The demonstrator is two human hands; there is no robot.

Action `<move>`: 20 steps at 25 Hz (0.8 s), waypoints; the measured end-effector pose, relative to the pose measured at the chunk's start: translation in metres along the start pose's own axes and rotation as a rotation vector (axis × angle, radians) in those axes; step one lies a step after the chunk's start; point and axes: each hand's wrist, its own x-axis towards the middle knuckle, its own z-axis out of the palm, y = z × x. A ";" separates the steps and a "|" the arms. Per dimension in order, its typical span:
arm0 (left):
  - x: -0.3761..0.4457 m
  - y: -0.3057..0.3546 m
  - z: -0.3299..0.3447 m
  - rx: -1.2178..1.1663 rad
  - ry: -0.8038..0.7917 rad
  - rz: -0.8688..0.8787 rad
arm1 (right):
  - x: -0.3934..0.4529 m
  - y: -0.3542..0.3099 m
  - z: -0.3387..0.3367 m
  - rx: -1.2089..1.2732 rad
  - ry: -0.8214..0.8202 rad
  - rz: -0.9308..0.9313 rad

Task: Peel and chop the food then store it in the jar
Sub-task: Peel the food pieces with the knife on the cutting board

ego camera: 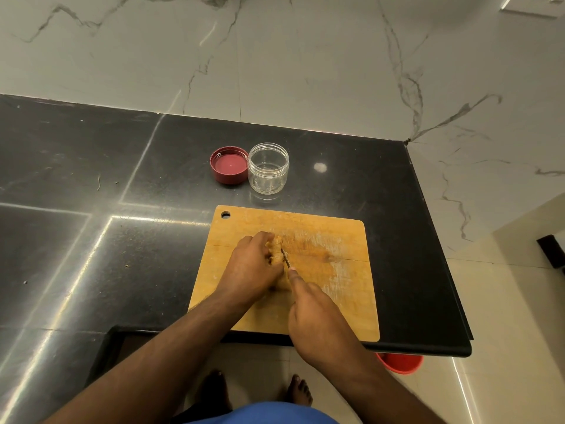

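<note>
A tan knobbly piece of food (277, 250), which looks like ginger, lies on the wooden cutting board (342, 286). My left hand (250, 267) curls over it and holds it down. My right hand (315, 316) grips a knife (286, 258), forefinger stretched along its back; the thin blade meets the food beside my left fingers. The handle is hidden in my fist. Behind the board stands an empty clear plastic jar (268, 168), with its red lid (229, 165) upside down to the left of it.
The black stone counter (91, 240) ends in an edge close on the right and in front, where the board reaches the rim. A marble wall rises behind. A red bucket (400, 364) sits on the floor under the counter's front corner. My bare feet are below.
</note>
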 end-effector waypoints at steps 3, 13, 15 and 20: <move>-0.002 0.000 0.001 -0.016 0.021 -0.010 | -0.010 0.003 0.003 0.041 -0.013 0.010; -0.002 -0.001 -0.003 -0.023 -0.020 -0.028 | -0.018 0.028 -0.022 0.080 0.133 -0.014; -0.001 -0.001 -0.003 -0.014 -0.020 -0.023 | -0.014 0.023 -0.023 0.111 0.088 -0.042; 0.003 0.004 -0.005 0.007 -0.069 -0.011 | -0.004 0.018 -0.020 0.108 0.043 -0.043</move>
